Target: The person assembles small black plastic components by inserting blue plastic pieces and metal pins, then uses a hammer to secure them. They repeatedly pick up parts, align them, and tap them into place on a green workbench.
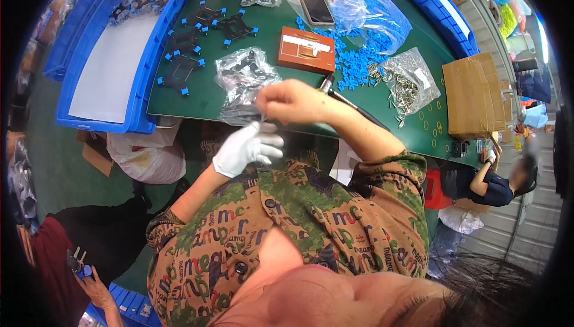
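My left hand (248, 148), in a white glove, is just off the table's near edge, its fingers loosely spread. My bare right hand (292, 102) is closed in a pinch directly above the gloved fingertips. What the pinch holds, if anything, is too small to make out. Close beside the right fingers lies a clear plastic bag (244, 75) with dark parts inside. Black frames with blue ends (182, 71) lie left of the bag. A red-brown box (305, 50) sits beyond my right hand, and a black-handled hammer (359, 108) lies partly behind my right forearm.
On the green table (200, 102) are loose blue clips (359, 58), a bag of metal pins (409, 84), a phone (317, 11) and yellow rings. Blue bins (140, 105) stand left, a cardboard box (472, 96) right. Another person (499, 186) works at right; another's hand (98, 291) shows lower left.
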The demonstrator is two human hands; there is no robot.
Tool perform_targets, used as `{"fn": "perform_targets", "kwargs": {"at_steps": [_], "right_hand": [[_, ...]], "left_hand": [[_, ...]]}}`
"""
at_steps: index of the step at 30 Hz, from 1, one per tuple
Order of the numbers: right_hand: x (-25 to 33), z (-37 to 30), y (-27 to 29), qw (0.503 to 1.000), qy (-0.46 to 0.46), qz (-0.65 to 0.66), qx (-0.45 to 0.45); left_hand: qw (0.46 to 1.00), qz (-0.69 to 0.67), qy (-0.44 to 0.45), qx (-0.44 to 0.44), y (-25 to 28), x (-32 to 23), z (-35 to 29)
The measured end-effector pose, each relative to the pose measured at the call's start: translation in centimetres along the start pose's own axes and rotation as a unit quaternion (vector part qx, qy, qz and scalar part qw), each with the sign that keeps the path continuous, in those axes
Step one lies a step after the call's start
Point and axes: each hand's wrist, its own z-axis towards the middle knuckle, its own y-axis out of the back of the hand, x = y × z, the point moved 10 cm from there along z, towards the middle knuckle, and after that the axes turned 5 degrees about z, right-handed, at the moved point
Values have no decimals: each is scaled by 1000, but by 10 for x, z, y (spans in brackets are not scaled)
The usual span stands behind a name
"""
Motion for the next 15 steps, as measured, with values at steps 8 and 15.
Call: {"fn": "perform_targets", "kwargs": {"at_steps": [8, 15], "right_hand": [[31, -43, -63, 966, 214, -142, 1], [-9, -64, 18, 969, 19, -80, -231]], "left_hand": [[973, 3, -141, -182, 13, -38, -25], [948, 187, -168, -196, -1, -56, -27]]}}
